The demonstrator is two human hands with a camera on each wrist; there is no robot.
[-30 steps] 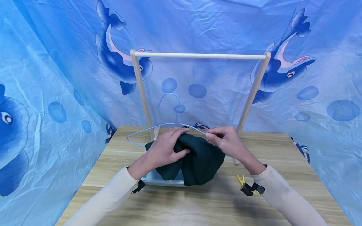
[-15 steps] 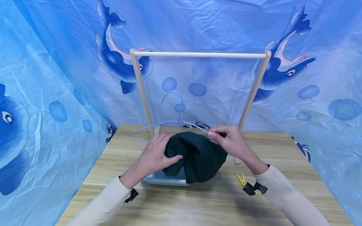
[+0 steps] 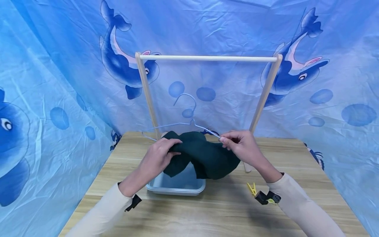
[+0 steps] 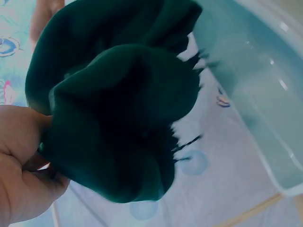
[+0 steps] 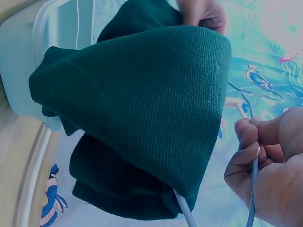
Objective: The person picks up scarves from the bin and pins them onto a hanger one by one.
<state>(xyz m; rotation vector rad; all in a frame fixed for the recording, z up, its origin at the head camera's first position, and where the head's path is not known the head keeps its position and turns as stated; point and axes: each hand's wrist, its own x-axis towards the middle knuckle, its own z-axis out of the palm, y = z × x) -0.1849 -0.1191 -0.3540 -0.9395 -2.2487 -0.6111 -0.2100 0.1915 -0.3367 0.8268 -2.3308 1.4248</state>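
My right hand [image 3: 242,146] pinches the right arm of a thin light-blue wire hanger [image 3: 174,125], whose hook points up. A dark green knit cloth [image 3: 204,154] lies bunched across the hanger's lower part, hiding much of it. In the right wrist view, a hanger wire [image 5: 185,210] comes out from beneath the cloth's folds. My left hand [image 3: 155,159] grips the cloth's left side between thumb and fingers. From the left wrist, the cloth [image 4: 123,123] shows as a loose, curled fold. Below it stands a light-blue plastic tub [image 3: 177,189], its back part covered from view.
Behind the hands stands a wooden rack with a white rail [image 3: 207,58] and two slanting posts [image 3: 266,92]. A yellow clothespin [image 3: 251,189] shows beside the right wrist camera [image 3: 262,197]. Blue curtains with whale pictures surround the wooden table [image 3: 296,164].
The hanger has shifted right and slightly up. My left hand has moved left and down, from lying over the cloth to gripping its side. The cloth is raised, showing more of the tub.
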